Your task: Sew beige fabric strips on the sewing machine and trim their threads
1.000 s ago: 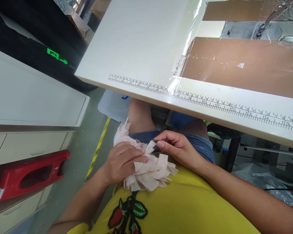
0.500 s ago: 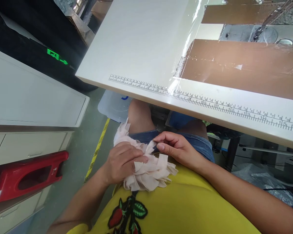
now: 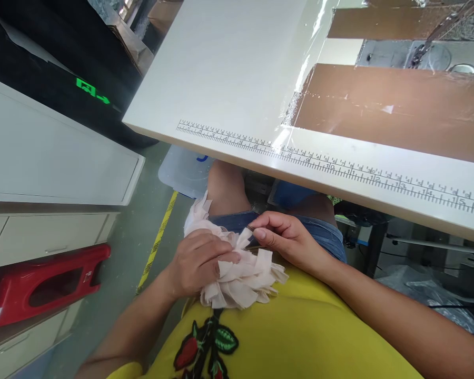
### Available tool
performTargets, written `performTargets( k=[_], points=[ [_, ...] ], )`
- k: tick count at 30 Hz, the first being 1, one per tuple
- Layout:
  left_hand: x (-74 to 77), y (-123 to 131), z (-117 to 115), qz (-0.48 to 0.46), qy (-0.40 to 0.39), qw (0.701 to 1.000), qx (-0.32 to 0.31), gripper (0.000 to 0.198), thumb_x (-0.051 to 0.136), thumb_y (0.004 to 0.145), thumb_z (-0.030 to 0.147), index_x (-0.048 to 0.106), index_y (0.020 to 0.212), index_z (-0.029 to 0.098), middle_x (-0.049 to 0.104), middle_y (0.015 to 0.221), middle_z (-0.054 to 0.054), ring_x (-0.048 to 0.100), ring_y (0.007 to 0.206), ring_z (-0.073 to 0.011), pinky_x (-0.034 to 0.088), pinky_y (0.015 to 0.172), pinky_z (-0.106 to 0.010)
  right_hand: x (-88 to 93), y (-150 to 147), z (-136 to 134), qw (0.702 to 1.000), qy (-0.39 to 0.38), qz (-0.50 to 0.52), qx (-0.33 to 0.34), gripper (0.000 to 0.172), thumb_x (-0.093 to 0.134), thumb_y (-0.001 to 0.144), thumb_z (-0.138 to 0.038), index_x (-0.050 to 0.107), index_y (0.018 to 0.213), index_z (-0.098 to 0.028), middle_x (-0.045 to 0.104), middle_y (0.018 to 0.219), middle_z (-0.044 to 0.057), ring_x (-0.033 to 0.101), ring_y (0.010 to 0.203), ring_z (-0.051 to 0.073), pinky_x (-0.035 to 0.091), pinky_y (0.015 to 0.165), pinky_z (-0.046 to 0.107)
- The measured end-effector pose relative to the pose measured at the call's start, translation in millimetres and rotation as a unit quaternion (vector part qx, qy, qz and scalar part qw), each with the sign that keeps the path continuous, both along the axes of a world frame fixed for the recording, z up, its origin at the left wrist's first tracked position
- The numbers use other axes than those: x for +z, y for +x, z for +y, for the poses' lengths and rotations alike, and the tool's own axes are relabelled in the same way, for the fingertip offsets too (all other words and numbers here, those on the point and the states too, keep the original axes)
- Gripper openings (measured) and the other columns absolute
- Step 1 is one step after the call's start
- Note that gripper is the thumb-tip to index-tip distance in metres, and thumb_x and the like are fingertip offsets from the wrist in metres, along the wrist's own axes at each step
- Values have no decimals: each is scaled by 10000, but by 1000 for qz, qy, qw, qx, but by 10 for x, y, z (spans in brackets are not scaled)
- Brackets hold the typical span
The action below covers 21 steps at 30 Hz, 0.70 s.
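Observation:
A bunch of pale pink fabric strips (image 3: 243,281), layered like a ruffle, lies in my lap against the yellow shirt. My left hand (image 3: 201,260) is closed over its middle, the fingers wrapped round the cloth and the thumb partly hidden. One short strip (image 3: 244,238) stands up between my hands. Thumb and fingertips of my right hand (image 3: 280,234) are pinched together at the tip of that strip. Something small and dark shows at those fingertips, too little of it to name.
A white table (image 3: 229,68) with a printed ruler scale (image 3: 329,166) juts over my knees. Brown board (image 3: 395,105) under clear film and sewing-machine parts (image 3: 426,52) are on its right. A red plastic stool (image 3: 51,284) lies left by white drawers (image 3: 51,237). A translucent bin lid (image 3: 185,171) is below.
Almost nothing differs. Both hands keep their hold in the same place, and the right fingertips have shifted only very slightly.

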<state>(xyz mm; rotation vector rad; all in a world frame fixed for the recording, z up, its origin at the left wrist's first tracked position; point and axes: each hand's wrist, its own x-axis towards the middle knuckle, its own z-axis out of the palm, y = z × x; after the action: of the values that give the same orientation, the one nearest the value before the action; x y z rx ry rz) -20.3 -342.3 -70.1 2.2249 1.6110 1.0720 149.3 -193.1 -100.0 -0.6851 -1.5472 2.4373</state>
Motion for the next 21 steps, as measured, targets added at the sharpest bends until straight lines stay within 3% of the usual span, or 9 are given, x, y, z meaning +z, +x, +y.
performTargets(
  k=[8, 14, 18, 21],
  points=[
    [30, -7, 53, 4, 4, 1000, 12, 129, 575, 854, 163, 614, 967, 115, 685, 844, -86, 618, 765, -185, 469, 670, -331, -51, 21, 10, 997, -55, -11, -60, 271, 649, 809, -413, 596, 924, -173, 432, 625, -60, 291, 500, 57, 251, 454, 198],
    [80, 6, 109, 9, 1, 1000, 22, 192, 521, 893, 278, 614, 943, 118, 687, 821, -110, 623, 723, -200, 468, 641, -344, -140, 129, 46, 995, -69, 3, -75, 341, 625, 823, -459, 577, 987, -164, 413, 647, -53, 280, 516, 53, 221, 447, 186],
    [73, 61, 143, -23, -9, 997, 68, 229, 429, 931, 299, 600, 951, 147, 683, 792, -107, 620, 679, -190, 462, 575, -314, -72, 173, 40, 999, -31, 41, -7, 506, 700, 705, -553, 609, 987, -143, 496, 704, -26, 375, 571, 63, 290, 492, 185],
    [-60, 57, 154, 7, 43, 997, 61, 182, 458, 908, 242, 618, 950, 164, 690, 808, -104, 635, 724, -197, 491, 617, -316, 23, 142, 31, 998, -16, 36, 58, 468, 727, 667, -550, 606, 824, -126, 513, 652, -28, 399, 564, 69, 328, 537, 205]
  ],
)
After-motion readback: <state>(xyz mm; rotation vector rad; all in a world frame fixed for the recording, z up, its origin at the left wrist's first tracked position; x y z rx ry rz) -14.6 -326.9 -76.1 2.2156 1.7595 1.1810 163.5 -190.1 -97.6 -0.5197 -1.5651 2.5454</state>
